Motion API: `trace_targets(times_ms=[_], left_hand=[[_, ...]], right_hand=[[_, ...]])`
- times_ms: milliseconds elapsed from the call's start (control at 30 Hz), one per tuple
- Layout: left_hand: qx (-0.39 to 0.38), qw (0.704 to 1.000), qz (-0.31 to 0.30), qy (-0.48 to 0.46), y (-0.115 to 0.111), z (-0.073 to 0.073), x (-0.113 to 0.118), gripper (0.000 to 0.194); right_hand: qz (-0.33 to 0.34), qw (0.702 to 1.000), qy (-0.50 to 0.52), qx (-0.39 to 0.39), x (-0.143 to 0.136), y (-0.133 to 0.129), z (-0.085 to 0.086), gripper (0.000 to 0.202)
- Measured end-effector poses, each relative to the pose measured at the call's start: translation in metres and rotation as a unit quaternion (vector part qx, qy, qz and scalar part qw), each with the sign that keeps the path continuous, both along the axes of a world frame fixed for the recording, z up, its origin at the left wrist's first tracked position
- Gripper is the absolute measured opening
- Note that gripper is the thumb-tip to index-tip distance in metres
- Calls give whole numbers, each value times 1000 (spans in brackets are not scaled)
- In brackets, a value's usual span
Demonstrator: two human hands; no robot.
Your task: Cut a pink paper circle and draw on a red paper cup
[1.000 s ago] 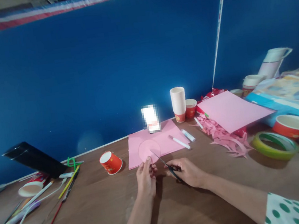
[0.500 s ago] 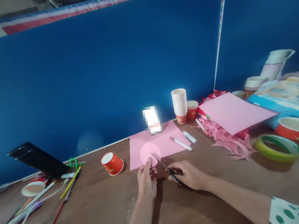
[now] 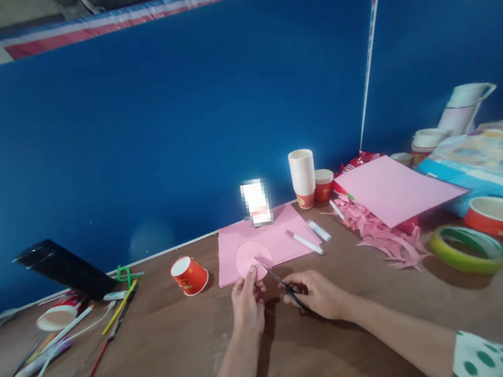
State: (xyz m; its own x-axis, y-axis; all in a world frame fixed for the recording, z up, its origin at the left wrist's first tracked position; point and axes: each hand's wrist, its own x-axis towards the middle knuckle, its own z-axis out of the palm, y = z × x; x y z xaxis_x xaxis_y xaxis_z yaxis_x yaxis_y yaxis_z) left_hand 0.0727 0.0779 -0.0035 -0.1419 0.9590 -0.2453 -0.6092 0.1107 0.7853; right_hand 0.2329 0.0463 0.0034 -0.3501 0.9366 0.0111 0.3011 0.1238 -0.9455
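- Left hand [image 3: 248, 300]: fingers pinched closed on the near edge of a pink paper circle [image 3: 247, 254], twelve o'clock from that hand, apparently steadying it.
- Right hand [image 3: 318, 291], four o'clock from the circle: fingers curled around scissors [image 3: 274, 274], blades aimed between ten and eleven o'clock, over or into the paper; I cannot tell which.
- Pink sheets [image 3: 280, 240] lie beyond on the counter [image 3: 170, 347].

The paper circle [image 3: 247, 257] is pink. From it, the scissors [image 3: 289, 290] between four and five o'clock are black-handled, the cup [image 3: 193, 278] at nine is red with white inside, and the sleeve [image 3: 498, 356] at four is white with green dots.
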Motion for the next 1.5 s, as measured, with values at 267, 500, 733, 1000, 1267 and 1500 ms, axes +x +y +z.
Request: trace_targets(times_ms=[267,500,733,1000,1267,1500], left_hand=[[-10,1000,-4,-7,0,0,0,32],[-2,1000,-11,-2,-1,-2,0,31],[-15,1000,-8,16,-2,1,-1,32],[-9,1000,-16,20,-3,3,0,34],[-16,1000,-16,20,-3,3,0,34],[-18,1000,-10,14,-2,1,0,34]], right_hand=[[18,1000,9,3,1,0,-4,38],[17,1000,16,-3,1,1,0,38],[13,999,31,-20,0,0,0,37],[10,999,40,-19,0,0,0,35],[4,1000,24,-14,-1,-1,3,36],[7,1000,26,0,0,0,1,35]])
